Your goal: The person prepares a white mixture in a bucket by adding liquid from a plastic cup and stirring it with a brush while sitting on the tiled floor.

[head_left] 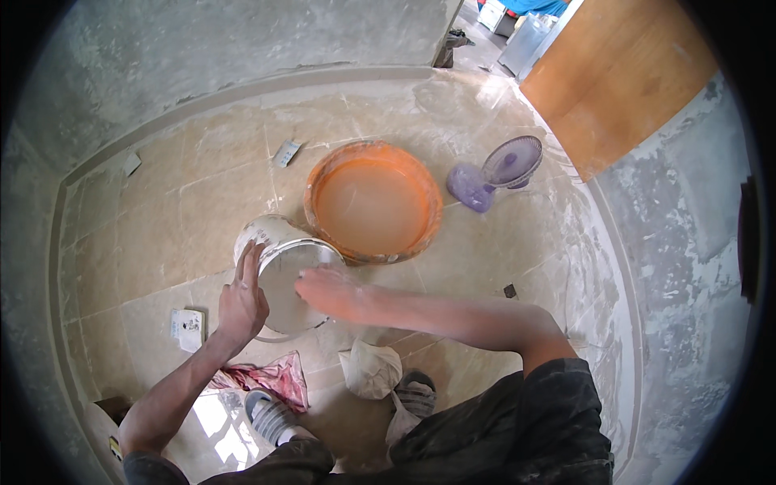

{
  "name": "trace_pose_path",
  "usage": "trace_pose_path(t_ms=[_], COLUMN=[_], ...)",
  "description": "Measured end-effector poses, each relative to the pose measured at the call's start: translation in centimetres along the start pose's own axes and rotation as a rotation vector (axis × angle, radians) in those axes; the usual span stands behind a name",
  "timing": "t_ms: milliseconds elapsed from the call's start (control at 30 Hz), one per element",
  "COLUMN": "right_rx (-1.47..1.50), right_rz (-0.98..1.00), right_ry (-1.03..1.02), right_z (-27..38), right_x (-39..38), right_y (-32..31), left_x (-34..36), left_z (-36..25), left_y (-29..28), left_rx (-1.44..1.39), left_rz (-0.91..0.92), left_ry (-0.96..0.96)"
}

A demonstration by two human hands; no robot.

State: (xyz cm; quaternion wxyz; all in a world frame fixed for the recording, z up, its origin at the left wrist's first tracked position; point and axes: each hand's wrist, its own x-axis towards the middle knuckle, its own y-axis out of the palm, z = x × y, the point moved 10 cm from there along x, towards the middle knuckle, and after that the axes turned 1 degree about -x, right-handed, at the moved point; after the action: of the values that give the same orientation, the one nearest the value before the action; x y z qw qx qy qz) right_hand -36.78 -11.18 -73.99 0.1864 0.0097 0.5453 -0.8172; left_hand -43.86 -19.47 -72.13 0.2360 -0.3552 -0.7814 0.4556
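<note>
A white bucket (279, 234), smeared with grey, leans over in the middle with its round mouth turned toward me. My left hand (244, 303) holds it at the left of its rim, the fingers stretched along the outer wall. Inside the mouth, my right hand (327, 293) is closed like a fist; what it grips, if anything, is hidden. Just behind the bucket and touching or nearly touching it stands a wide orange basin (432, 202) with cloudy, pale liquid in it.
A purple fan (513, 162) lies right of the basin. Near my sandalled feet are a white plastic bag (370, 369) and a red-and-white crumpled bag (283, 380). A white box (187, 328) sits at left. Grey walls and a wooden door (618, 77) border the tiled floor.
</note>
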Motion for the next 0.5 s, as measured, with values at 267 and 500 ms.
trace_pose_path(t_ms=[267,500], right_rx=[-0.117,-0.024], right_rz=[-0.39,-0.095], right_ry=[0.013,0.08], right_z=[-1.1,-2.1], right_x=[0.8,1.8], right_y=[-1.2,3.8], left_x=[0.0,0.0], left_z=[0.2,0.6], left_y=[0.0,-0.3], left_rx=[-0.052,-0.042], left_rz=[-0.01,-0.068], left_ry=[0.002,0.044])
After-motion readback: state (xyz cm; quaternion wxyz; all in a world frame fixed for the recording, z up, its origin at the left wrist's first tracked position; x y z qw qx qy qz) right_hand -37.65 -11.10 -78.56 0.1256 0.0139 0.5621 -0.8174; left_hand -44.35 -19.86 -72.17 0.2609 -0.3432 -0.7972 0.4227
